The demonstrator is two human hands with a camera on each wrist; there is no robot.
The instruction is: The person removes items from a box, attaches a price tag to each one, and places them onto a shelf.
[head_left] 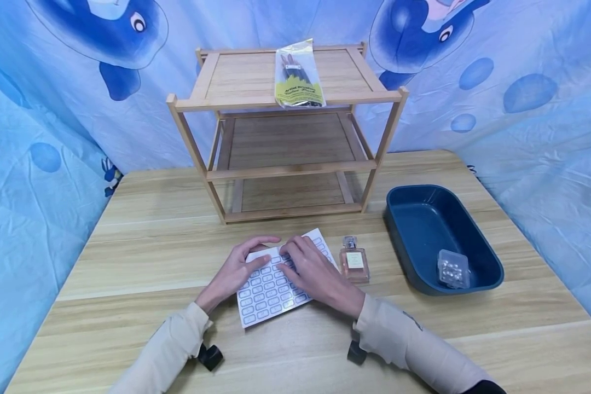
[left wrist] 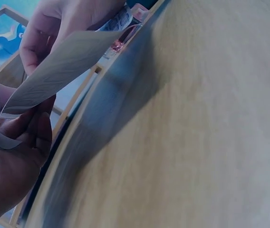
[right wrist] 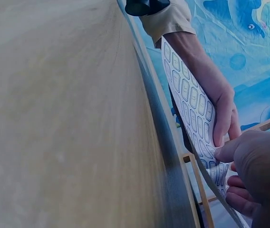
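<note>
A white sheet of sticker labels [head_left: 266, 300], printed with rows of small blue-framed rectangles, is held tilted above the table in the head view. My left hand [head_left: 232, 272] grips its upper left edge, thumb on the printed face and fingers behind. My right hand [head_left: 319, 272] pinches the sheet near its top middle. In the right wrist view, the right thumb [right wrist: 226, 152] lies on the printed face, and the sheet [right wrist: 192, 102] bends there. Whether a single label is lifted cannot be made out. A perfume bottle [head_left: 354, 261] with pinkish liquid stands just right of the right hand.
On the right sits a dark blue basin [head_left: 399, 235] with a small clear box [head_left: 453, 269] of silvery pieces inside. Behind the hands stands a three-tier wooden rack [head_left: 295, 174]. A packet of artist brushes [head_left: 299, 76] lies on its top shelf.
</note>
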